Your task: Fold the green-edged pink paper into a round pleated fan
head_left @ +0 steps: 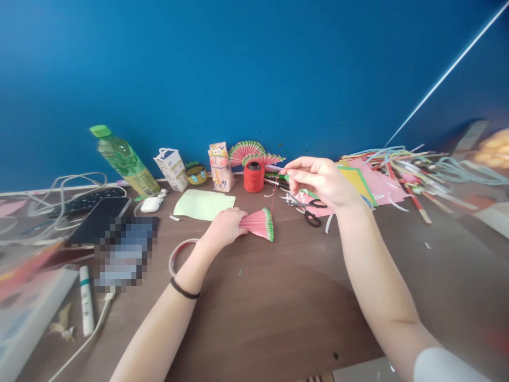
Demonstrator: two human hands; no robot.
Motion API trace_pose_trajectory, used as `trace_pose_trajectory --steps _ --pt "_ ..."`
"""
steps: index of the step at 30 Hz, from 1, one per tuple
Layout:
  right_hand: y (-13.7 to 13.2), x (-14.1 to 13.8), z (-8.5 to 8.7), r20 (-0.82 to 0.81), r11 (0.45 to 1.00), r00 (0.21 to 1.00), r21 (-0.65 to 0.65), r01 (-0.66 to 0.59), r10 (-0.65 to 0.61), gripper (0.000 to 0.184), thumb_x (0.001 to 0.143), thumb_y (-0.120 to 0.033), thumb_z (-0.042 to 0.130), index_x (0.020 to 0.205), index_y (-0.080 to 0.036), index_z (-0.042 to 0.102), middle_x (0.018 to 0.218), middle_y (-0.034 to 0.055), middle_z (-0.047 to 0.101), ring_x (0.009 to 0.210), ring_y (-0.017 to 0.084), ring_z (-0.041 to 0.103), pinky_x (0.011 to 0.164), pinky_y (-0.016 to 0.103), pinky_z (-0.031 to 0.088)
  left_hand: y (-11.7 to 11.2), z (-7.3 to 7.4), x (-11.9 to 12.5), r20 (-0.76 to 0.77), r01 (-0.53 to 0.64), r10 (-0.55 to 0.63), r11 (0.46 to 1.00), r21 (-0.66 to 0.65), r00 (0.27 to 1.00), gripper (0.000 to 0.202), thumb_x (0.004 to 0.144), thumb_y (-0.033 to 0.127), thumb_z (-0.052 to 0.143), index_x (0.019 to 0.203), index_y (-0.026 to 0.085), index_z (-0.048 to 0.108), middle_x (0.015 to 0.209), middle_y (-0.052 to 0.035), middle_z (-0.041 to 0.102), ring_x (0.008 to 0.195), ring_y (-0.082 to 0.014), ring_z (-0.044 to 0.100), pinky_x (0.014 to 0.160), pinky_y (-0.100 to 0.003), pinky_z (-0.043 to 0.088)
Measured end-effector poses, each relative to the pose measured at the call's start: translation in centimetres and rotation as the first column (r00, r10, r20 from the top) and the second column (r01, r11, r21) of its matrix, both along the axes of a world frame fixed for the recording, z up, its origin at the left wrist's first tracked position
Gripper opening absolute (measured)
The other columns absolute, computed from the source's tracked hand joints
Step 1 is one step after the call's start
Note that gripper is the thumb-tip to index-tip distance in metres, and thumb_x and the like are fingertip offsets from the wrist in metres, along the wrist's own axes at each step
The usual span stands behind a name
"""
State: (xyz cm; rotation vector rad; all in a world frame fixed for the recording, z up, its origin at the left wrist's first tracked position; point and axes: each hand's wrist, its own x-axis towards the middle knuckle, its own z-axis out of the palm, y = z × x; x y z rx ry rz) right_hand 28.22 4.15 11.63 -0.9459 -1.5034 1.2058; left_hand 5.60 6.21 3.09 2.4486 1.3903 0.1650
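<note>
My left hand [226,227] is closed on the narrow end of a pink pleated paper fan [260,224], whose green-and-white edge spreads to the right. Higher and to the right, my right hand [320,183] pinches a thin red thread [273,195] between thumb and fingertips. The thread runs down from the fingertips toward the fan's far edge; whether it is tied to the fan I cannot tell. Black-handled scissors [313,218] lie just below my right hand. Behind the fan stands a red spool-like roll [253,178], with opened pleated fans [248,153] of the same colours behind it.
A pale green sheet [201,204] and a tape roll [174,258] lie near my left arm. Leftward are a bottle [126,162], a carton [173,168], phones [127,252], cables and a marker [86,301]. Coloured paper [379,183] and strips cover the right back, against a blue wall.
</note>
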Motion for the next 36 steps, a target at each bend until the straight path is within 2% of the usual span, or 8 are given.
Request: trace_pose_trajectory --steps 5,9,12,16,20,24,30,36 --pt "-0.2 -0.3 0.2 0.068 1.0 0.998 -0.004 -0.014 0.015 0.02 0.072 -0.029 0.066 0.084 -0.013 0.062 0.056 -0.0007 0.06 0.05 0.01 0.055 0.046 0.023 0.043 0.0 0.5 -0.2 0.181 -0.116 0.131 0.989 -0.09 0.975 0.019 0.072 0.025 0.054 0.082 0.022 0.069 0.081 -0.0039 0.069 0.074 -0.0218 0.06 0.068 -0.03 0.042" --pt "-0.4 -0.5 0.4 0.075 1.0 0.997 -0.004 0.003 -0.002 0.019 0.072 -0.029 0.066 0.083 -0.014 0.062 0.056 -0.001 0.06 0.05 0.01 0.055 0.046 0.023 0.043 0.0 0.9 -0.4 0.353 -0.181 0.272 0.946 -0.27 0.895 0.014 0.069 0.033 0.059 0.071 0.021 0.067 0.058 0.0011 0.063 0.05 -0.0143 0.052 0.054 -0.026 0.039" --pt "-0.6 -0.6 0.5 0.07 1.0 0.998 0.007 0.01 -0.011 0.02 0.072 -0.029 0.065 0.084 -0.013 0.062 0.057 -0.0006 0.06 0.05 0.01 0.055 0.048 0.024 0.044 0.2 0.8 -0.4 0.441 -0.208 0.37 0.904 -0.373 0.818 0.013 0.063 0.032 0.065 0.066 0.019 0.065 0.055 0.0021 0.06 0.05 -0.0123 0.051 0.051 -0.024 0.037" --pt "-0.8 -0.8 0.3 0.081 0.999 0.996 0.025 -0.045 0.043 0.019 0.075 -0.028 0.063 0.087 -0.013 0.064 0.058 -0.0009 0.06 0.052 0.009 0.056 0.051 0.023 0.045 0.2 0.5 -0.3 0.525 -0.165 0.465 0.839 -0.518 0.713 0.024 0.06 0.029 0.068 0.078 0.019 0.055 0.057 0.0036 0.059 0.05 -0.0111 0.051 0.049 -0.022 0.035" --pt "-0.8 -2.1 -0.2 0.027 0.993 0.995 0.064 -0.096 0.094 0.016 0.077 -0.026 0.061 0.088 -0.014 0.064 0.058 -0.0018 0.06 0.053 0.009 0.057 0.053 0.023 0.046 0.1 0.2 -0.1 0.634 -0.008 0.403 0.848 -0.531 0.66 0.019 0.063 0.024 0.065 0.072 0.018 0.049 0.056 0.0052 0.054 0.052 -0.0094 0.05 0.051 -0.021 0.034" --pt "-0.5 -4.4 -0.7 -0.178 0.989 0.982 0.114 0.091 -0.069 0.016 0.08 -0.029 0.057 0.089 -0.016 0.062 0.06 -0.0035 0.058 0.053 0.007 0.056 0.056 0.022 0.048 0.1 -0.1 0.3 0.62 0.06 0.368 0.827 -0.558 0.693 0.012 0.066 0.023 0.062 0.073 0.016 0.055 0.061 0.0041 0.054 0.056 -0.0083 0.048 0.055 -0.021 0.035" --pt "0.3 -6.5 -1.8 -0.14 0.988 0.984 0.09 0.122 -0.109 0.017 0.079 -0.029 0.056 0.088 -0.016 0.063 0.058 -0.0033 0.058 0.052 0.007 0.056 0.054 0.022 0.048 -0.4 -0.1 1.0 0.598 0.176 0.32 0.762 -0.623 0.735 0.017 0.07 0.028 0.062 0.081 0.016 0.065 0.078 -0.0004 0.061 0.072 -0.0104 0.054 0.069 -0.023 0.041" --pt "1.3 -6.0 -2.6 -0.169 0.966 0.957 0.066 0.251 -0.237 0.021 0.082 -0.03 0.052 0.094 -0.015 0.061 0.059 -0.0027 0.058 0.055 0.008 0.057 0.056 0.022 0.049 -1.0 0.4 1.5 0.556 0.205 0.169 0.812 -0.547 0.814 0.021 0.073 0.03 0.058 0.086 0.017 0.068 0.084 -0.002 0.065 0.078 -0.014 0.057 0.073 -0.025 0.043"
